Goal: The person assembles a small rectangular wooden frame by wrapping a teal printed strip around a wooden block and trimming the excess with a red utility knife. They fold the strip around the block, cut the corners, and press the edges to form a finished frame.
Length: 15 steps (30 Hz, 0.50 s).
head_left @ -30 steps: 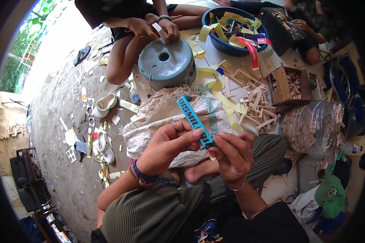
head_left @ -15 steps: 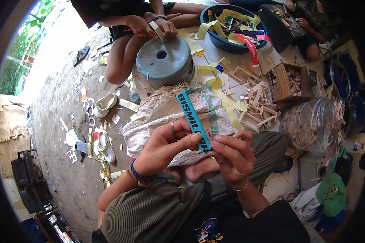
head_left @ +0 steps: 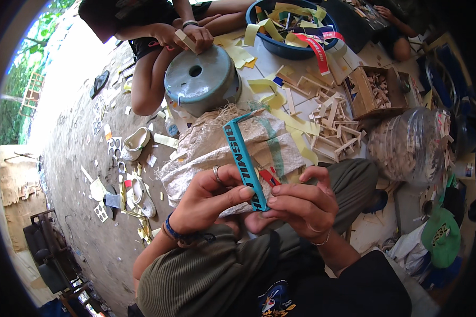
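Observation:
Over my lap, my left hand point(head_left: 209, 194) closes its thumb and fingers on a small wooden frame point(head_left: 238, 150) with a teal, black-lettered strip along its long side. The frame stands nearly upright in view, and a short leg sticks out sideways at its far end. My right hand point(head_left: 304, 207) pinches the near end between thumb and fingers. A small red piece point(head_left: 269, 177) shows beside those fingertips; whether it belongs to the frame I cannot tell. Under the frame's far end, a whitish woven sack point(head_left: 195, 150) covers part of my legs.
Ahead, another person's hands point(head_left: 195, 39) hold a pale wooden piece over an upturned grey tub point(head_left: 201, 79). A blue basin point(head_left: 291, 50) holds strips. To the right are bare wooden frames point(head_left: 333, 127), a cardboard box point(head_left: 362, 95) and a clear plastic container point(head_left: 404, 145). Clogs point(head_left: 136, 143) and scraps lie left.
The teal-stripped frame has turned slightly, so its far leg now shows more, and its near end sits lower. More of the red piece is visible. My head view has shifted a little.

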### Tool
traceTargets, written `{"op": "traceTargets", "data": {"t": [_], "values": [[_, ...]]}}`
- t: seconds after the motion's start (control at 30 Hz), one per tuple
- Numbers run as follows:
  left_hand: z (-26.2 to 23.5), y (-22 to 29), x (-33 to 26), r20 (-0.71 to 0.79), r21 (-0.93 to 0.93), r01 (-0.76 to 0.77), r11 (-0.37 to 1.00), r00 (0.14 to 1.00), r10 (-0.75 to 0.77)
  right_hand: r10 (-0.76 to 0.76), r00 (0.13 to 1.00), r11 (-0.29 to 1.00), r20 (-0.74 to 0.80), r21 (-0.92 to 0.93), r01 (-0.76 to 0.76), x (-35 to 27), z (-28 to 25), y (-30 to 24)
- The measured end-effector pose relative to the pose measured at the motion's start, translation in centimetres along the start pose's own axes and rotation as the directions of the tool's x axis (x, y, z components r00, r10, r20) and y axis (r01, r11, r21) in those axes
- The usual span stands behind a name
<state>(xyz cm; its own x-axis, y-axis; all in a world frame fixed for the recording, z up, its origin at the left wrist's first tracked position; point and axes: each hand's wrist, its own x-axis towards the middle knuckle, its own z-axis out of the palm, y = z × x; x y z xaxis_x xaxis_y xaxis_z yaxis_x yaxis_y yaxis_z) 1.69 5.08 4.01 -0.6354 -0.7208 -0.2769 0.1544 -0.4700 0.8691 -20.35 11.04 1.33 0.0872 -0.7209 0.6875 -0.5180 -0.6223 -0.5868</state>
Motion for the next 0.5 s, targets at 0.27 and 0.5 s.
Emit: {"op": "traceTargets", "data": {"t": [0.27,0.5], "values": [[-0.07,-0.37,-0.16,0.004,0.005,-0.046,0.999,0.999,0.046,0.002,0.999,0.999,0.045,-0.042,0.0,0.46,-0.29,-0.42],[-0.13,-0.13,-0.27,0.03,0.03,-0.05,0.998,0.998,0.049,0.005,0.997,1.0,0.071,-0.027,-0.003,0.65,-0.47,-0.47]]}}
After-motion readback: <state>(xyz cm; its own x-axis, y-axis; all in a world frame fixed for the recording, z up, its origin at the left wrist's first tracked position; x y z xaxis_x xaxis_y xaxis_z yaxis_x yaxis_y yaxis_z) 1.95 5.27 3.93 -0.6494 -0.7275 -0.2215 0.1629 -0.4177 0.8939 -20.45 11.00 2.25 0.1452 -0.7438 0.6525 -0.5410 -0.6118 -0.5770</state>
